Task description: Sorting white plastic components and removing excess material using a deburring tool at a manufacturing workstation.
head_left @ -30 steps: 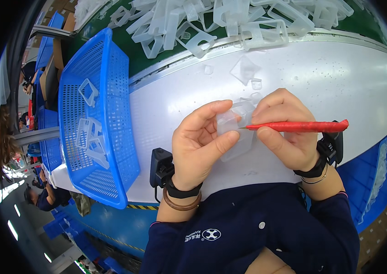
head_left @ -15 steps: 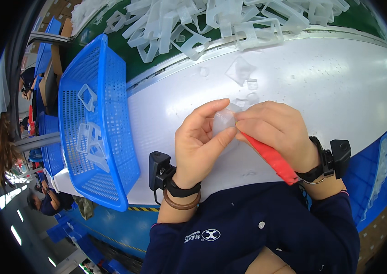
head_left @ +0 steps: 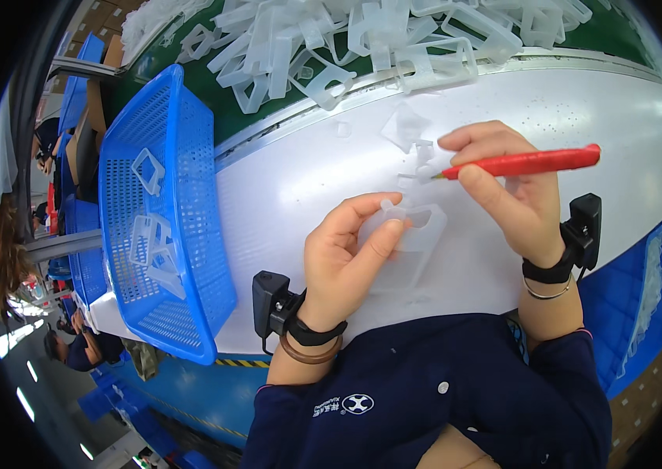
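Over the white table, my left hand (head_left: 339, 254) pinches a translucent plastic frame part (head_left: 425, 244) between thumb and fingers. The part has an opening near its upper end and tilts toward my body. To the right, my right hand (head_left: 512, 191) is closed around a red-handled knife (head_left: 546, 161). Its small tip points left, above and apart from the part. Just beyond my hands lie small translucent plastic scraps (head_left: 406, 127) on the table. My left fingertips are partly hidden behind the part.
A blue perforated basket (head_left: 204, 195) with several translucent frames stands at the left. Many more plastic frames (head_left: 378, 35) are heaped on the green surface (head_left: 163, 76) beyond the metal table edge. Below the table's right side is a blue bin (head_left: 620, 320). People are in the far left background.
My right hand has swung right and away from the part with the knife, whose tip now points left. My left hand still holds the part, now showing more of its length.
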The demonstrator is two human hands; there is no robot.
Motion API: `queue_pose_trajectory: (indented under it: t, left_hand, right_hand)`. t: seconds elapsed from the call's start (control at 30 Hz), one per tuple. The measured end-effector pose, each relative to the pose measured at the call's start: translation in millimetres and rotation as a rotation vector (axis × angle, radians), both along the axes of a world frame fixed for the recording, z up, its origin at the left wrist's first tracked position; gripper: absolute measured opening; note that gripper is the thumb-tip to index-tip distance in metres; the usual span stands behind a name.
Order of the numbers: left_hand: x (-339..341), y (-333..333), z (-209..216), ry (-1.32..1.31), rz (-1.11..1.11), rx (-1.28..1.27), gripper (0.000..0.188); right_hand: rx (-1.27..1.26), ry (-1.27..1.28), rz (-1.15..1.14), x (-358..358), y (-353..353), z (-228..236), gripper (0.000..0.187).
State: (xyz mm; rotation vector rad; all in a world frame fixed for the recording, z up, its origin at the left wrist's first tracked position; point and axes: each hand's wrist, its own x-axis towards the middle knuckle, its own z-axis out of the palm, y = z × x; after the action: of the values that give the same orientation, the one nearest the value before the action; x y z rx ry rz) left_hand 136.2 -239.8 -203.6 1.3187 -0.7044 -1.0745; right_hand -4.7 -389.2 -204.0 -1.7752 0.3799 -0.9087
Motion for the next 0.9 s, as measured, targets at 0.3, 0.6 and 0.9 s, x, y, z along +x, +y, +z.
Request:
queue_pose_trajectory:
  t: [0.3,0.6,0.9]
  left_hand:
    - [-1,1,-3,-0.301,0.042,-0.034,0.019]
    - [-1,2,-3,-0.306,0.018,0.005,0.017]
    - [0,0,-12,-0.377,0.061,0.027,0.016]
  right_hand:
    - [0.097,-0.067,0.084,14,26,-2,0.009]
    - [0.026,-0.041,0.109,13,23,-6,0.009]
    - [-0.564,0.022,0.064,18,24,-7,0.019]
